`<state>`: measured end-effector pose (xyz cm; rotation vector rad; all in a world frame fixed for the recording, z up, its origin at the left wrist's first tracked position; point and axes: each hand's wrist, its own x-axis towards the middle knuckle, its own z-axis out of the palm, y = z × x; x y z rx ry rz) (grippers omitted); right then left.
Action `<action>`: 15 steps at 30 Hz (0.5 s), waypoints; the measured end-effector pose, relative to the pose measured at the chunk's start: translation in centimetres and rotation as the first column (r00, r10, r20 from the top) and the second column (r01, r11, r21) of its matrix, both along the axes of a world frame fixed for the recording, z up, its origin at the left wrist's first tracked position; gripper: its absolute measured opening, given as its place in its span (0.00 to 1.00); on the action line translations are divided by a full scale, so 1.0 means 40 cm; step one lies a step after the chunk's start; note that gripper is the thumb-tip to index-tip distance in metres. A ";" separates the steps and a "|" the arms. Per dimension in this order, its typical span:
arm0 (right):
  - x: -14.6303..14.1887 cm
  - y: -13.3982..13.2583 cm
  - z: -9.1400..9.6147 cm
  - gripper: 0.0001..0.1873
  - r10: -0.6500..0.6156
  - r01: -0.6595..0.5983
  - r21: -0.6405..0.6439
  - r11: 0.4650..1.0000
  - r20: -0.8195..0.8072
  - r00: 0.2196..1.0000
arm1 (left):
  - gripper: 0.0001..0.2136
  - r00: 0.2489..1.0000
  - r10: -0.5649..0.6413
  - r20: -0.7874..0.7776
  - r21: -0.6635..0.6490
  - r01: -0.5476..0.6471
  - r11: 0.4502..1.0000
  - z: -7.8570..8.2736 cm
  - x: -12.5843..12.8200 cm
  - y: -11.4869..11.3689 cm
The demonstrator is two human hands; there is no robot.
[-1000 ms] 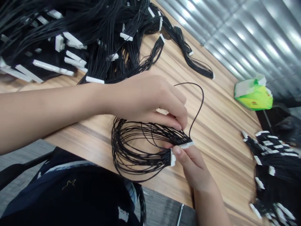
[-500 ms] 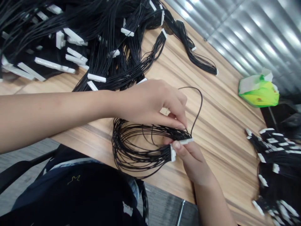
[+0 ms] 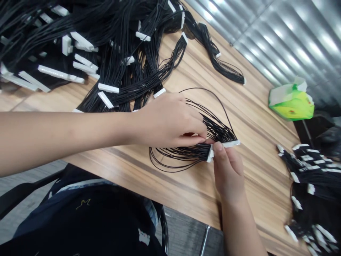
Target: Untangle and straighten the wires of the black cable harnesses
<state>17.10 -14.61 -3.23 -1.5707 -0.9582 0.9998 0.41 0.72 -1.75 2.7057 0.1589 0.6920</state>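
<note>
A black wire harness (image 3: pixel 220 129) with white connectors is bent into a loop over the wooden table, between my hands. My right hand (image 3: pixel 228 170) pinches its two connectors side by side: the longer connector (image 3: pixel 231 143) points up and right, the other connector (image 3: pixel 210 154) sits just left of my thumb. From the left, my left hand (image 3: pixel 172 122) reaches across with curled fingers closed around the wires, close to the connectors. Part of the loop is hidden under that hand. One loose wire (image 3: pixel 217 99) arcs above the rest.
A large pile of similar harnesses (image 3: pixel 114 53) covers the table's far left. More harnesses (image 3: pixel 314 192) lie at the right. A green and white tissue pack (image 3: pixel 291 99) is near the corrugated metal sheet (image 3: pixel 287 39). The table's near edge runs past a dark garment (image 3: pixel 93 220).
Both connectors have moved up and to the right with my right hand. My left hand has closed around the wires, and the wide loop now looks narrower.
</note>
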 end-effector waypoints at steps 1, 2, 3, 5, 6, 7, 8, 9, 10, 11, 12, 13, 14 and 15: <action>0.000 -0.002 0.000 0.18 0.013 -0.013 0.005 1.000 0.022 1.000 | 0.12 1.000 0.002 0.004 -0.018 -0.002 1.000 -0.002 0.001 -0.001; 0.000 -0.004 0.000 0.18 0.020 -0.021 0.008 1.000 0.045 0.999 | 0.12 1.000 0.006 0.001 -0.031 -0.006 0.999 -0.001 0.002 -0.001; 0.001 -0.005 0.001 0.17 0.031 -0.032 0.007 0.999 0.067 0.997 | 0.11 1.000 0.004 -0.004 -0.039 -0.004 0.999 0.000 0.003 0.000; 0.001 -0.008 0.003 0.17 0.052 -0.052 -0.002 0.999 0.099 0.994 | 0.10 0.999 -0.022 -0.029 -0.053 0.021 0.998 0.005 0.004 0.004; 0.001 -0.009 0.004 0.17 0.063 -0.063 -0.006 0.998 0.114 0.991 | 0.10 0.998 -0.038 -0.048 -0.065 0.035 0.997 0.007 0.004 0.007; 0.000 -0.009 0.005 0.18 0.078 -0.077 -0.012 0.997 0.135 0.988 | 0.10 0.996 -0.052 -0.074 -0.076 0.046 0.996 0.008 0.003 0.009; 0.000 -0.009 0.007 0.19 0.097 -0.095 -0.021 0.995 0.162 0.982 | 0.10 0.993 -0.063 -0.101 -0.074 0.056 0.996 0.009 0.003 0.010; -0.001 -0.008 0.008 0.21 0.125 -0.120 -0.037 0.992 0.193 0.973 | 0.10 0.989 -0.076 -0.127 -0.052 0.070 0.996 0.010 0.003 0.011; -0.002 -0.006 0.009 0.22 0.155 -0.145 -0.060 0.988 0.225 0.962 | 0.10 0.985 -0.088 -0.148 -0.007 0.088 0.996 0.011 0.003 0.012; -0.002 -0.004 0.010 0.24 0.183 -0.166 -0.088 0.982 0.253 0.950 | 0.09 0.982 -0.094 -0.163 0.056 0.104 0.993 0.014 0.003 0.012; -0.002 -0.002 0.010 0.25 0.200 -0.174 -0.115 0.978 0.272 0.941 | 0.09 0.981 -0.095 -0.168 0.122 0.116 0.986 0.019 0.003 0.013; -0.002 0.001 0.009 0.26 0.199 -0.167 -0.134 0.977 0.280 0.939 | 0.09 0.983 -0.090 -0.159 0.179 0.118 0.977 0.029 0.003 0.016; -0.001 0.003 0.008 0.26 0.181 -0.146 -0.144 0.979 0.276 0.944 | 0.11 0.987 -0.080 -0.142 0.221 0.110 0.969 0.043 0.001 0.020; 0.000 0.005 0.007 0.25 0.153 -0.117 -0.148 0.982 0.262 0.953 | 0.13 0.991 -0.057 -0.121 0.254 0.087 0.963 0.061 -0.002 0.027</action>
